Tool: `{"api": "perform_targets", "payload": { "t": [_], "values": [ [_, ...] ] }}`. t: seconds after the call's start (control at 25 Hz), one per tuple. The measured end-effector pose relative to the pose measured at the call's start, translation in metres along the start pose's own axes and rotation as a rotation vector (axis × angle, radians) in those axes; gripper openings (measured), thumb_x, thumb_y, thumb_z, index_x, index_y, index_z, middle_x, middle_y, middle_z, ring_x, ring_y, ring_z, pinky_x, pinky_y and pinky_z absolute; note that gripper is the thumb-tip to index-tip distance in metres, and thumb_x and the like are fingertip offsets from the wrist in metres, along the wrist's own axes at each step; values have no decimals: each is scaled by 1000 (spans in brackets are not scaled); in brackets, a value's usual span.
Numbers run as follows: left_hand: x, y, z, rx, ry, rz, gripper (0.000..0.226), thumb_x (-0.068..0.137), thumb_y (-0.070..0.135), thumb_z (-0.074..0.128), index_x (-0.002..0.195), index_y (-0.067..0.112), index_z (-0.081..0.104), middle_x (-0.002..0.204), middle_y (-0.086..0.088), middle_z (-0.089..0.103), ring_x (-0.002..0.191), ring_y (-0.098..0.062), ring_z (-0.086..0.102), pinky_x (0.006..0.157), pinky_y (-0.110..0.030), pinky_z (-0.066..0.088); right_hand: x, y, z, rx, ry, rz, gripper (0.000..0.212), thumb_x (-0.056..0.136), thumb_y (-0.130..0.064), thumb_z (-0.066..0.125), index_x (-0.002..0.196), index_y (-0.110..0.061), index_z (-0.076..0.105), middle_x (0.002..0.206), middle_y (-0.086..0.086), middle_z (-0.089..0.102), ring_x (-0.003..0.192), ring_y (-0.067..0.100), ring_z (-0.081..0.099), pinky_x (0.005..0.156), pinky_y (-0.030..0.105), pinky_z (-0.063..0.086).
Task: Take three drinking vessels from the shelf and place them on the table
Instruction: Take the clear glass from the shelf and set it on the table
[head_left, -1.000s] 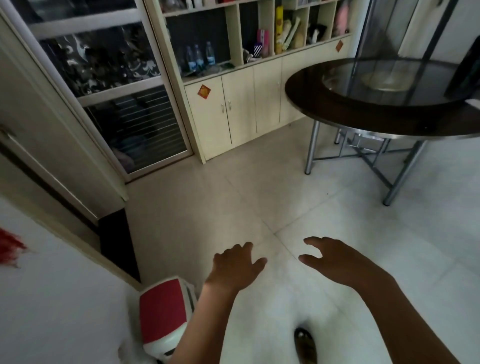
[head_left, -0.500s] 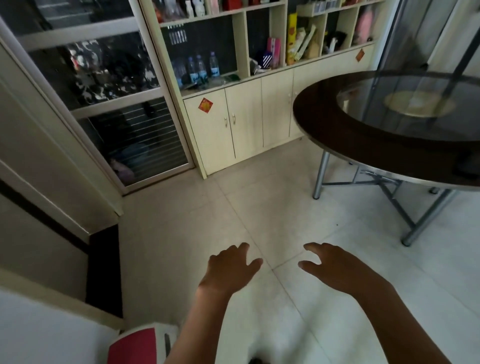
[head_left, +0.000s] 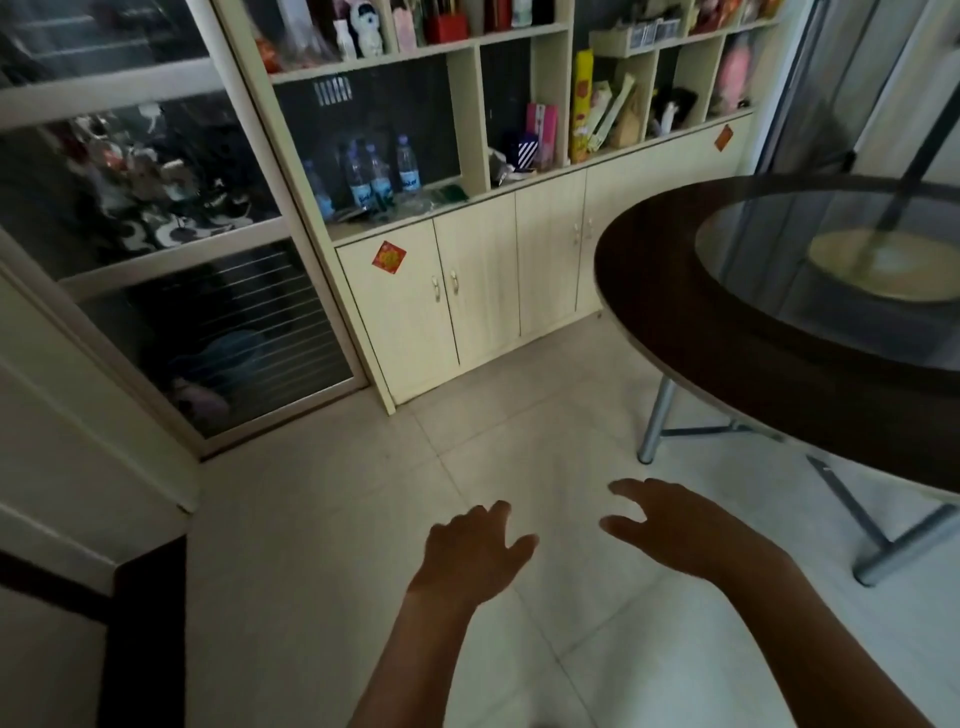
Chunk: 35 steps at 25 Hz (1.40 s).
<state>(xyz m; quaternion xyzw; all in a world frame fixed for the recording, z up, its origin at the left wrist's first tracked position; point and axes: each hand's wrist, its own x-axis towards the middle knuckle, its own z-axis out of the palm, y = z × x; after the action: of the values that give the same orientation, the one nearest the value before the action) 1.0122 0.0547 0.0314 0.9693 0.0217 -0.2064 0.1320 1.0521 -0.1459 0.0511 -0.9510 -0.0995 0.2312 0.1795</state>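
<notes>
Bottle labels (head_left: 381, 183) on the shelf (head_left: 509, 104) too blurred to read, red sticker (head_left: 388, 256) on a cabinet door, both my hands, left (head_left: 470, 553) and right (head_left: 685, 530), spread empty over the floor (head_left: 311, 545), table (head_left: 675, 312) at right, no drinking vessels discernible.

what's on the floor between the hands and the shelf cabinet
In the head view, only bare pale floor tiles lie between the open, empty left hand and right hand and the shelf cabinet; the round table stands off to the right.
</notes>
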Motion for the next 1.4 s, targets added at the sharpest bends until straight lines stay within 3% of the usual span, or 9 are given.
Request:
{"api": "perform_targets", "payload": {
  "t": [0.36,0.96,1.4],
  "values": [
    [165,-16,-84,2,-15,5,62,94,57,31,145,22,26,145,-8,43,130,-25,43,106,-40,34,161,-8,-72,37,-14,11,58,91,-49,44,143,-28,29,152,4,33,138,21,34,111,37,30],
    [429,24,-213,2,32,-72,60,93,58,33,143,24,29,144,-7,44,129,-24,44,106,-39,35,421,17,-235,7,-35,-74,59,91,-49,44,144,-28,27,152,4,33,137,22,36,109,35,32],
    [616,-12,-323,16,112,-13,59,93,57,34,142,24,30,142,-5,46,128,-24,46,105,-38,33,611,-24,-314,4,29,-100,60,92,-48,44,145,-26,25,150,3,36,135,21,38,108,35,34]
  ]
}}
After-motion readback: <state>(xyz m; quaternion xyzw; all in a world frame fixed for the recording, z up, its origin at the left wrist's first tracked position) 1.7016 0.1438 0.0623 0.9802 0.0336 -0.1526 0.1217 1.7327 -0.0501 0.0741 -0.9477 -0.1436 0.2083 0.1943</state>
